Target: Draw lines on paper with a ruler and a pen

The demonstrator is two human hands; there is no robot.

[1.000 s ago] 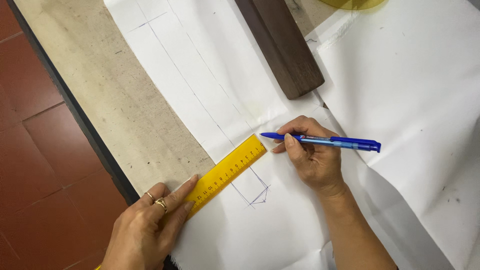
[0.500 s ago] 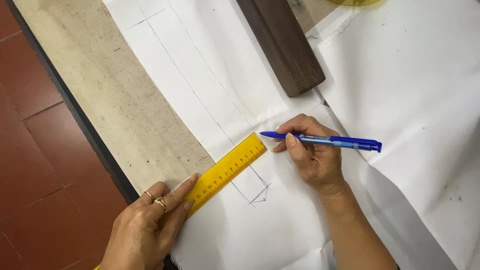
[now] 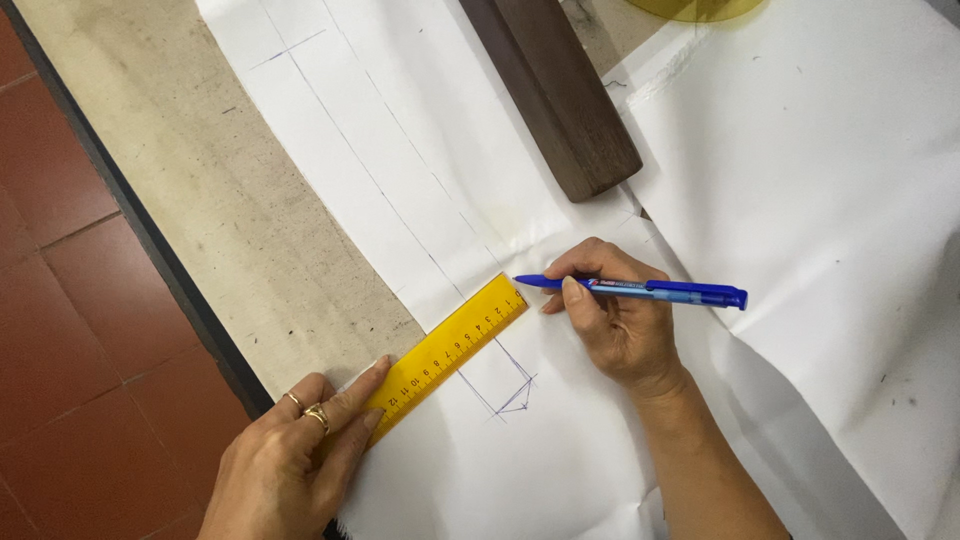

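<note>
A yellow ruler (image 3: pixel 450 352) lies slanted on a white sheet (image 3: pixel 400 180) marked with long drawn lines. My left hand (image 3: pixel 290 460), with rings on two fingers, presses the ruler's near end flat with its fingertips. My right hand (image 3: pixel 615 315) holds a blue pen (image 3: pixel 640 290), its tip right at the ruler's far end. A small pen-drawn triangle (image 3: pixel 515 395) sits below the ruler.
A dark wooden bar (image 3: pixel 560 95) lies across the sheet at the top. More white sheet (image 3: pixel 820 200) covers the right side. The beige tabletop (image 3: pixel 200 200) ends at a dark edge on the left, with red floor tiles (image 3: pixel 70 320) beyond. A yellow object (image 3: pixel 700 8) peeks in at the top.
</note>
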